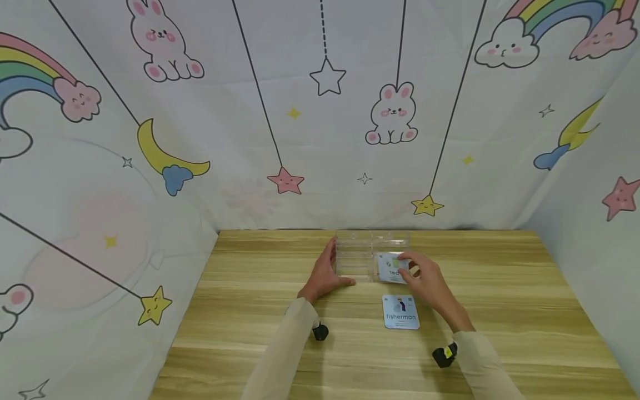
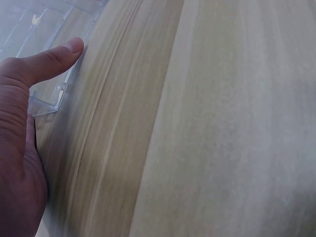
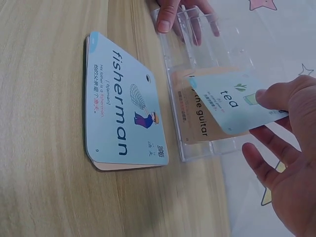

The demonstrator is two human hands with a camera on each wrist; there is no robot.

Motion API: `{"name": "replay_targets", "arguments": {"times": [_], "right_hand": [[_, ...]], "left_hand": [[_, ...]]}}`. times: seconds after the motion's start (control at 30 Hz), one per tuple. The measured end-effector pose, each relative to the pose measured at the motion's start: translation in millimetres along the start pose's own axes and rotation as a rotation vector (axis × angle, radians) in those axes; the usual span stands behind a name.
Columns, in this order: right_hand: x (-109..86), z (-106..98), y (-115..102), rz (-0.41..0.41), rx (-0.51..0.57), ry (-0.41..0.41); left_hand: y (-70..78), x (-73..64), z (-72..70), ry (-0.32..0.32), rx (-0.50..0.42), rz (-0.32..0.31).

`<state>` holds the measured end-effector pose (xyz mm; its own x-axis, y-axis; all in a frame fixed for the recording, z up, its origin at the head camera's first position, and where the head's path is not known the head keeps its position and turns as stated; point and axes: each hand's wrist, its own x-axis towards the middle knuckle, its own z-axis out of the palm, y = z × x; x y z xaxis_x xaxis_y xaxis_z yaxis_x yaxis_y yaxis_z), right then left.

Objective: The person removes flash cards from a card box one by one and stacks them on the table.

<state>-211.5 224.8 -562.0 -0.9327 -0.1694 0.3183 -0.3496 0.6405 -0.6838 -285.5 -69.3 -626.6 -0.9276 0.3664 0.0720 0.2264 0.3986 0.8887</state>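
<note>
A white cloth (image 1: 330, 139) printed with rabbits, rainbows, moons and stars hung beyond the table's far edge and along its left and right edges. The wood-grain table (image 1: 360, 361) ran toward the person, its near edge out of view. Two pale sleeves (image 1: 282, 353) came in from the near side.

The clear box (image 1: 354, 256), divided into compartments, lay about the middle of the table's far edge. The left hand (image 1: 324, 278) touched the box's near left corner, its grip spread, with the thumb along the near wall and the fingers along the left side. The right hand (image 1: 427, 280) was over the box's right half, its grip pinching the tea card (image 3: 229, 101) between thumb and fingers.

The fisherman stack (image 1: 401, 312) lay flat, picture up, between the box and the table's near edge, just right of the middle and apart from the box. A guitar card (image 3: 192, 116) lay in the box's right half. The tea card, tilted, hung above the guitar card and partly hid it; whether it touched the box could not be told. Smallest were black devices (image 1: 320, 332) at the wrists.
</note>
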Motion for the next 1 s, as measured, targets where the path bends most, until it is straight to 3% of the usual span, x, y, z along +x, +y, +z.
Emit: {"name": "replay_targets", "arguments": {"times": [0.4,0.67,1.0], "right_hand": [[-8.5,-10,-4,0.038,0.044,0.031],[-17.8,-14,0,0.060,0.129,0.026],[-34.3,-14,4,0.173,0.169,-0.050]], "left_hand": [[-2.3,1.1,-1.0,-0.007,0.002,-0.002],[-2.5,1.7,-0.6,-0.003,0.014,0.010],[-2.2,1.9,-0.6,-0.008,-0.010,0.006]]}}
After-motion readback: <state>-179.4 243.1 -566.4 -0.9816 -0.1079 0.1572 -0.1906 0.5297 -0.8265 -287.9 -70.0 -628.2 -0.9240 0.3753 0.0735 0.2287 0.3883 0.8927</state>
